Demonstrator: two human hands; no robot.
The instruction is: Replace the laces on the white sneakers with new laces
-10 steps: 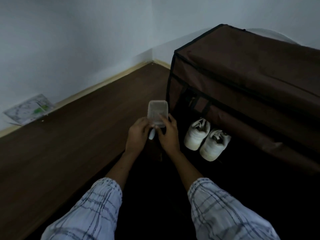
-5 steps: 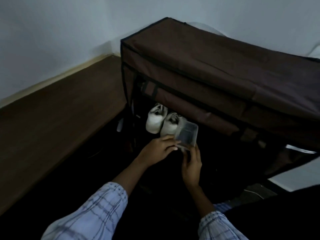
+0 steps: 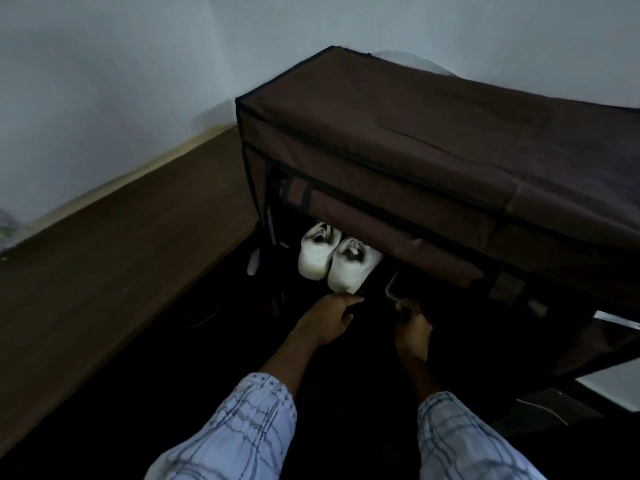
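The white sneakers lie at 12 o'clock from the left hand, nearer, fingers relaxed, empty; right hand grips a clear box.

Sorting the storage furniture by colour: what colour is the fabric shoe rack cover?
Dark brown with black edging, seen in the head view: shoe rack cover.

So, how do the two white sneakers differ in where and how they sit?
The left sneaker sits farther back under the brown fabric cover; the right sneaker reaches nearer to the person. The left hand has its fingers close to the right sneaker's toe, while the left sneaker is away from both hands. Both are white, side by side, toes toward the person.
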